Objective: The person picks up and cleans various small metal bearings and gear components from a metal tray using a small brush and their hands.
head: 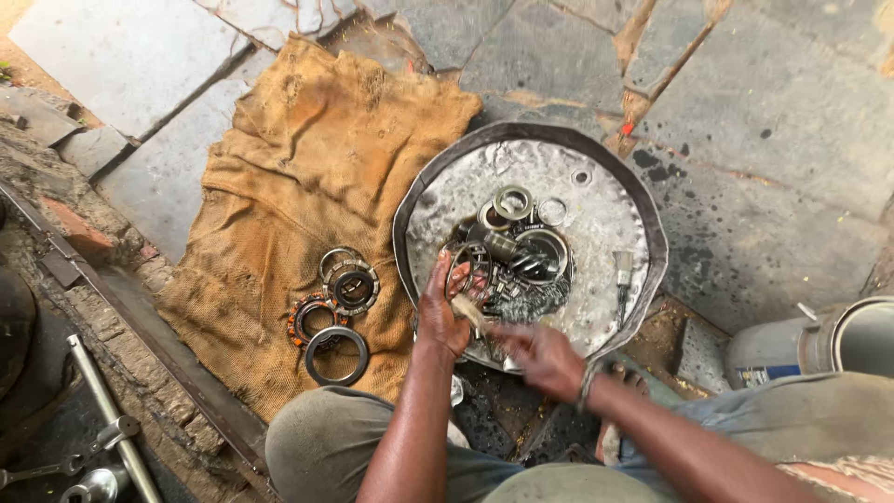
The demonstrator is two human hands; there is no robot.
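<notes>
My left hand (441, 312) grips a thin metal ring part (468, 267) upright over the near rim of a round, dented metal pan (596, 200). My right hand (540, 359), blurred, holds a small brush (473, 315) whose tip touches the ring. In the pan lie several greasy bearing parts: a silver ring (513, 201), a thin washer (551, 211) and a dark bearing race (540, 254). A second brush (622, 272) rests in the pan at the right.
A brown burlap sack (307, 158) lies left of the pan on stone slabs and carries three bearing rings (335, 317). A grey plastic can (819, 345) stands at the right. Metal bars and wrenches (98, 419) lie at the lower left. My knees fill the bottom.
</notes>
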